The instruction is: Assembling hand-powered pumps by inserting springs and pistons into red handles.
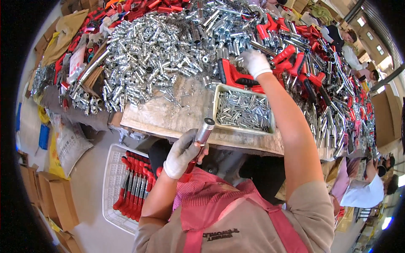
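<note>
My left hand (181,154), in a white glove with bare fingertips, is wrapped round a shiny metal tube (205,131). The tube tilts up over the table's front edge, and a red part shows below the fingers. My right hand (256,64), also gloved, reaches across to the heap of metal tubes (225,33) at the back. Its fingers are among the parts and too unclear to read. Beside that hand lie red pistol-shaped handles (230,74) with black grips. A pale tray (244,130) of small metal pins (242,107) sits below my right forearm.
A big pile of small metal fittings (143,55) covers the table's left side. More red-handled tools and rods (329,97) crowd the right. On the floor at left, a white crate (107,202) holds several red-ended tools (134,185). Other people (337,36) are at the far right.
</note>
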The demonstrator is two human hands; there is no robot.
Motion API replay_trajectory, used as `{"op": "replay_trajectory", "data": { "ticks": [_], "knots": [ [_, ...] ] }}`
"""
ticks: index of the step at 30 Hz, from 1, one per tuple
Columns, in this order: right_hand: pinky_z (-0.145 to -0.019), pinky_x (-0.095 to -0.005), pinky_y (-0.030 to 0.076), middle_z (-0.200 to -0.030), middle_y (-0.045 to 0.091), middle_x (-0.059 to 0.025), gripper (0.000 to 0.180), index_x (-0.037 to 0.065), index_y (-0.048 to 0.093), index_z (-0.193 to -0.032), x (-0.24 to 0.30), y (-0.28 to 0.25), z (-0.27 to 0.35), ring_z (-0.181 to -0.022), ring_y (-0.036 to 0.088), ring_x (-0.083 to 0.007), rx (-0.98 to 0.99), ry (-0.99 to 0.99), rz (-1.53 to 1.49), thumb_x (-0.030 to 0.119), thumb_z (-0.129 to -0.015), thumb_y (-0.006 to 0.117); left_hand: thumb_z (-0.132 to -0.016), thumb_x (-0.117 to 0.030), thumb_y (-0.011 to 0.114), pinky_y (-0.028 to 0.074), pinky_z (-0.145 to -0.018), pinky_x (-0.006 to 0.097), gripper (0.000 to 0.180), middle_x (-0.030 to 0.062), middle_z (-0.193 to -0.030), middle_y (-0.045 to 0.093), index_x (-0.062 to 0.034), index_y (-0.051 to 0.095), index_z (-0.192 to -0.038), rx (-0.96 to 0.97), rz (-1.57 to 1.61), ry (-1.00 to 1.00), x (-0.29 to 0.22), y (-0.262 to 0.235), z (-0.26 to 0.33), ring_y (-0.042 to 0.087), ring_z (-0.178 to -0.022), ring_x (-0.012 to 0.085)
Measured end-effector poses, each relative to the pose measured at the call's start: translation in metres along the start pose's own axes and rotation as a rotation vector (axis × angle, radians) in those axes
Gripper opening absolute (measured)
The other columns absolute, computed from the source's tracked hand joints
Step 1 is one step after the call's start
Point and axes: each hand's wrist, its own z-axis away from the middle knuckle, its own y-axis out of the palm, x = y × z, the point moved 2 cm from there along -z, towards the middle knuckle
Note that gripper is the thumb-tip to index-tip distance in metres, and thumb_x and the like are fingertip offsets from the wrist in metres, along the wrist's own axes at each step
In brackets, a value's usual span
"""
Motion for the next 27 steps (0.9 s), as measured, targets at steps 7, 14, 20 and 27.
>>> {"op": "replay_trajectory", "data": {
  "ticks": [7, 14, 20, 27],
  "knots": [
    [-0.071, -0.0265, 0.049, -0.085, 0.061, -0.0079, 0.019, 0.002, 0.066, -0.095, 0.080, -0.157, 0.090, -0.075, 0.060, -0.0129, 0.075, -0.272, -0.918, -0.003, -0.078, 0.059, -0.092, -0.032, 0.052, 0.041, -0.058, 0.022, 0.040, 0.0062, -0.081, 0.056, 0.0028, 0.047, -0.113, 0.102, -0.182, -0.023, -0.005, 0.000, 0.004, 0.048, -0.063, 0.0091],
    [-0.072, -0.0352, 0.049, -0.092, 0.063, -0.0106, 0.017, 0.005, 0.066, -0.090, 0.117, -0.185, 0.134, -0.084, 0.061, -0.0281, 0.163, -0.583, -0.772, 0.002, -0.074, 0.064, -0.091, -0.029, 0.056, 0.042, -0.058, 0.022, 0.038, 0.0043, -0.081, 0.058, 0.0011, 0.051, -0.114, 0.147, -0.355, -0.012, -0.003, 0.006, 0.012, 0.050, -0.064, 0.0087],
    [-0.069, -0.0344, 0.050, -0.076, 0.062, -0.0102, 0.015, 0.006, 0.064, -0.097, 0.140, -0.158, 0.136, -0.073, 0.063, -0.0252, 0.705, -0.004, -1.027, 0.014, -0.087, 0.056, -0.092, -0.018, 0.053, 0.040, -0.056, 0.021, 0.029, 0.0021, -0.078, 0.058, -0.0005, 0.053, -0.115, 0.048, -0.628, 0.235, 0.004, -0.005, 0.025, 0.049, -0.062, 0.0062],
    [-0.078, -0.0381, 0.049, -0.094, 0.066, -0.0119, 0.040, 0.009, 0.061, -0.098, 0.140, -0.051, 0.021, -0.087, 0.064, -0.0297, 0.375, 0.005, -0.149, 0.041, -0.074, 0.064, -0.091, -0.017, 0.053, 0.039, -0.054, 0.020, 0.029, 0.0017, -0.074, 0.056, 0.0004, 0.053, -0.115, -0.120, -0.103, -0.080, 0.014, -0.016, 0.045, 0.047, -0.060, 0.0050]
  ]
}}
